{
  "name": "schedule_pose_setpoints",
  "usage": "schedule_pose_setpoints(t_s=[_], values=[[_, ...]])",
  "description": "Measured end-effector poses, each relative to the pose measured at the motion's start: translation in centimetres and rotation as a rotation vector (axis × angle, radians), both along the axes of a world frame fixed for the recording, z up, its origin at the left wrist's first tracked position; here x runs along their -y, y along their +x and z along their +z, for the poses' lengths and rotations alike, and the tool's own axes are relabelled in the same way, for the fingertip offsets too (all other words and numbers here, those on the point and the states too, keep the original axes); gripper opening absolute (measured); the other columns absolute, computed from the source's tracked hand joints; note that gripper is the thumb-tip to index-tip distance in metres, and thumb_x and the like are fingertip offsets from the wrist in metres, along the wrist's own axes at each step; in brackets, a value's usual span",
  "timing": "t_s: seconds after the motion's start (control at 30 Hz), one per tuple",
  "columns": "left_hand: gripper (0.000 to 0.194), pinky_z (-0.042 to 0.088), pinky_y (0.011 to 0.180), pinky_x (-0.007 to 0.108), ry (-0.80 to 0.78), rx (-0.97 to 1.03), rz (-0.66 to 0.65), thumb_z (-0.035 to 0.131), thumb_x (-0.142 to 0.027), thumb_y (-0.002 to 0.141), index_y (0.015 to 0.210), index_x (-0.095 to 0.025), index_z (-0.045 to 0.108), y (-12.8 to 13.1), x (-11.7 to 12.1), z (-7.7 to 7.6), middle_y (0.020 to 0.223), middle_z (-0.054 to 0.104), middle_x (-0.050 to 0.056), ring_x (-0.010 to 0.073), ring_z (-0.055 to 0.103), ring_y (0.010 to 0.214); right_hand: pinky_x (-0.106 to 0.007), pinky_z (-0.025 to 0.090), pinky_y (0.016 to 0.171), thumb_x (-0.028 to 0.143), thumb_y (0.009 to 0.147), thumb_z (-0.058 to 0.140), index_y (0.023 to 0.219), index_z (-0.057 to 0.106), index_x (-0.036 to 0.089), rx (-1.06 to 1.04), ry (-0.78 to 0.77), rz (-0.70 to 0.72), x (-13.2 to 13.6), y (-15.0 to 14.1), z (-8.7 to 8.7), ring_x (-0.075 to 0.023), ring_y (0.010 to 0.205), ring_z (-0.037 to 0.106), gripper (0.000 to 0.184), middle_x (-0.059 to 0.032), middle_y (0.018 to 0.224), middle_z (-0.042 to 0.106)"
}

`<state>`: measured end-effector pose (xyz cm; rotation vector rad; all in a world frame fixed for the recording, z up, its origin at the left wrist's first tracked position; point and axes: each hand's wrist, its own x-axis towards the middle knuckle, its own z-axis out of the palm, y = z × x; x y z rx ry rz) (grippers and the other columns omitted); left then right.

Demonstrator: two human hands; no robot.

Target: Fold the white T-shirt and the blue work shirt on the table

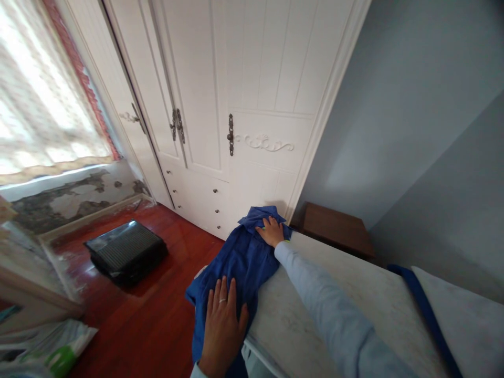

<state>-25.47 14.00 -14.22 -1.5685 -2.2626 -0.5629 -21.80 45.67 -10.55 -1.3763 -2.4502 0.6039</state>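
Note:
A dark blue collared shirt [244, 257] lies over the near-left corner of a pale marbled tabletop [311, 294], with its lower part hanging past the edge. My left hand [223, 320], wearing a ring, rests flat on the lower part of the cloth with its fingers stretched out. Up by the collar, my right hand [272, 231] presses on the fabric, fingers spread. Neither hand grips the cloth.
A white wardrobe [268, 79] with drawers stands behind the table. A brown wooden cabinet [334, 226] is at the back right. On the red floor sits a black suitcase [126, 249]. A dark blue strip [429, 320] crosses the tabletop at right.

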Motion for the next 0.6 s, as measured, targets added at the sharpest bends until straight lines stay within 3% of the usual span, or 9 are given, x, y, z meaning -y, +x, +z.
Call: schedule_pose_setpoints(t_s=[0.1, 0.23, 0.33, 0.4, 0.5, 0.57, 0.6], values=[[0.062, 0.039, 0.116, 0.056, 0.041, 0.017, -0.031, 0.053, -0.045, 0.095, 0.148, -0.013, 0.046, 0.2, 0.6, -0.7, 0.157, 0.041, 0.018, 0.0350, 0.038, 0.146, -0.055, 0.007, 0.123, 0.045, 0.092, 0.058, 0.143, 0.051, 0.013, -0.117, -0.031, 0.002, -0.1, 0.6, 0.2, -0.0322, 0.151, 0.023, 0.061, -0.0197, 0.161, 0.032], [0.062, 0.035, 0.118, 0.060, 0.095, 0.089, -0.016, 0.053, -0.046, 0.095, 0.149, -0.015, 0.046, 0.3, 0.8, -1.6, 0.158, 0.039, 0.017, 0.0352, 0.034, 0.148, -0.043, 0.029, 0.120, 0.042, 0.094, 0.050, 0.139, 0.053, 0.012, -0.325, -0.104, -0.021, -0.1, 2.5, 1.2, -0.0262, 0.141, 0.044, 0.054, -0.0182, 0.150, 0.050], [0.060, 0.034, 0.119, 0.061, 0.096, 0.151, -0.045, 0.053, -0.045, 0.095, 0.148, -0.017, 0.047, 0.1, 0.7, -1.8, 0.158, 0.040, 0.016, 0.0348, 0.034, 0.148, -0.044, 0.041, 0.112, 0.051, 0.091, 0.052, 0.133, 0.055, 0.012, -0.444, -0.198, -0.009, 1.1, 5.3, 2.3, -0.0284, 0.133, 0.054, 0.058, -0.0200, 0.140, 0.057], [0.059, 0.034, 0.118, 0.063, 0.094, 0.201, -0.048, 0.052, -0.045, 0.096, 0.146, -0.016, 0.049, 0.2, 0.8, -1.7, 0.157, 0.041, 0.018, 0.0358, 0.033, 0.149, -0.043, 0.049, 0.105, 0.057, 0.085, 0.059, 0.124, 0.060, 0.012, -0.487, -0.277, 0.047, 2.7, 8.4, 3.2, -0.0292, 0.123, 0.062, 0.059, -0.0194, 0.128, 0.065], [0.060, 0.036, 0.116, 0.065, 0.125, 0.294, 0.003, 0.047, -0.044, 0.097, 0.147, -0.011, 0.046, 1.1, 0.9, -1.0, 0.156, 0.041, 0.021, 0.0374, 0.028, 0.150, -0.042, 0.055, 0.095, 0.063, 0.075, 0.071, 0.113, 0.066, 0.014, -0.479, -0.439, 0.221, 6.1, 15.2, 5.0, -0.0284, 0.108, 0.069, 0.062, -0.0160, 0.115, 0.072], [0.061, 0.036, 0.115, 0.066, 0.173, 0.346, -0.001, 0.045, -0.044, 0.098, 0.148, -0.009, 0.043, 2.5, 1.0, -0.4, 0.157, 0.039, 0.023, 0.0371, 0.025, 0.151, -0.041, 0.053, 0.098, 0.061, 0.080, 0.069, 0.125, 0.063, 0.014, -0.317, -0.666, 0.496, 8.5, 20.7, 6.6, -0.0269, 0.114, 0.067, 0.066, -0.0168, 0.126, 0.068], [0.061, 0.037, 0.115, 0.066, 0.195, 0.371, -0.029, 0.045, -0.044, 0.098, 0.149, -0.010, 0.041, 3.3, 0.9, -0.1, 0.158, 0.038, 0.023, 0.0365, 0.025, 0.152, -0.040, 0.052, 0.100, 0.059, 0.081, 0.069, 0.131, 0.060, 0.014, -0.215, -0.728, 0.567, 9.7, 23.6, 7.4, -0.0267, 0.116, 0.066, 0.068, -0.0168, 0.131, 0.065]])
